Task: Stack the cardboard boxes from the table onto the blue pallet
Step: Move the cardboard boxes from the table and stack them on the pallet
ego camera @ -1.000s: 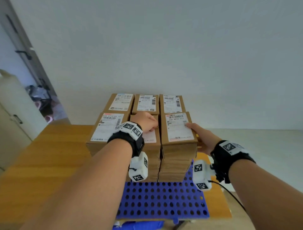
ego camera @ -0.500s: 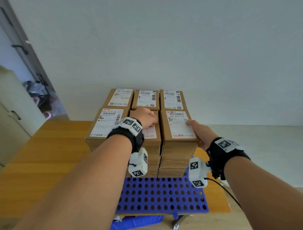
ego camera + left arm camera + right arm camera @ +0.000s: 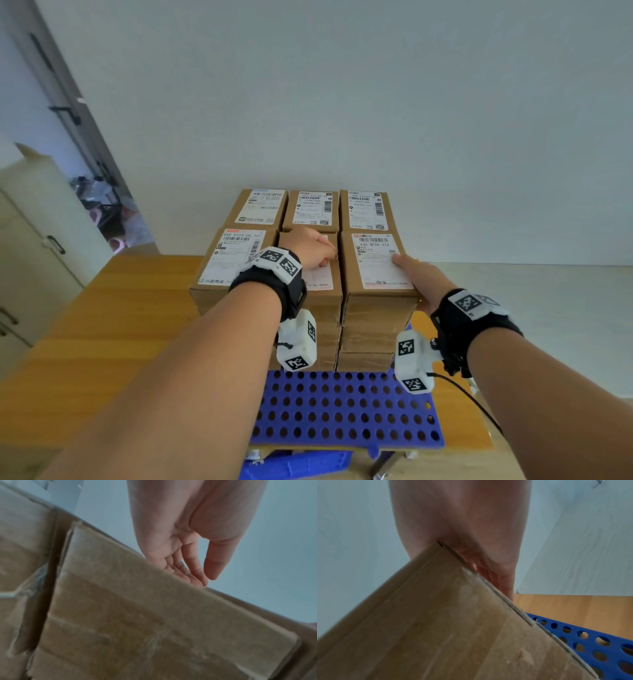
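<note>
Wood table | blue pallet w/ boxes | grey wall

A plain pale wall rises beyond the fingers. Left of them stand a cream cabinet and an open doorway; beneath, a wooden worktop.

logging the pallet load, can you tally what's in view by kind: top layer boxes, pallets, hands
cardboard boxes on the top layer: 6
blue pallet: 1
hands: 2 (left hand, right hand)
total: 9
The lower layers are partly hidden, so they are not counted.
</note>
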